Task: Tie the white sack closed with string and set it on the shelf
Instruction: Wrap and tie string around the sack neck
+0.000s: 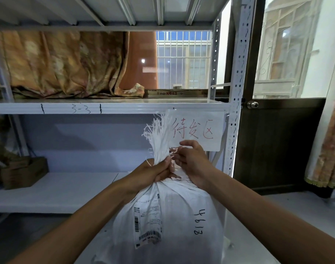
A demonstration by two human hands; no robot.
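While the left hand (153, 172) clamps round the gathered neck of the white sack (174, 216), the right hand (191, 162) sits just beside it, fingertips pinching a pale strand (173, 155) at the same neck. The sack stands upright in front of the metal shelf (105, 108). Its frayed top rises before a paper sign (201, 130) with red writing.

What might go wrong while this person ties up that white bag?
If the left hand eases its grip on the gathered neck of the white sack, the mouth may spread before the string, pinched by the right hand, is tight. The frayed threads on top could tangle into the knot. Lifting it later might snag the paper sign.
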